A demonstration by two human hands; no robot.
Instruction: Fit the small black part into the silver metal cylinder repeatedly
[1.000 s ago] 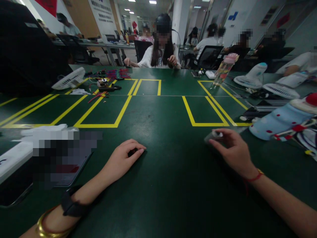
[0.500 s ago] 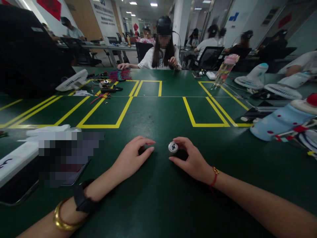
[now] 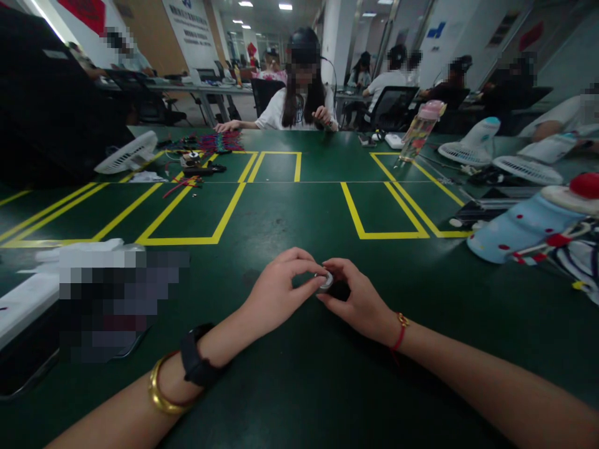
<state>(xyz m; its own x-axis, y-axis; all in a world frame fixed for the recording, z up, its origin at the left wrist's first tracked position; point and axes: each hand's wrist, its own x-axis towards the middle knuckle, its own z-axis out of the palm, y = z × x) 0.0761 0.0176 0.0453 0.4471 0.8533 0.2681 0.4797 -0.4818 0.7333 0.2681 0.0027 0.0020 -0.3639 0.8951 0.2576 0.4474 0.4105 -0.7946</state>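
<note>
A small silver motor [image 3: 327, 283], a short metal cylinder, stands on the green table between my two hands. My right hand [image 3: 352, 293] curls around its right side, with the thumb in front and the fingers behind. From the left, the thumb and index finger of my left hand [image 3: 287, 284] pinch together at its top. These fingertips cover much of the top face, so what exactly they grip there is hidden.
Yellow tape outlines [image 3: 393, 236] mark the table beyond my hands. Phones and a white box [image 3: 28, 305] lie at left. A blue bottle [image 3: 519, 227] and small fans [image 3: 468, 153] are at right. Across the table sits a person [image 3: 299, 93] near several coloured wires [image 3: 224, 141].
My left hand has moved right, from apart on the table to the top of the motor. My right hand stays around the motor. The view has shifted slightly.
</note>
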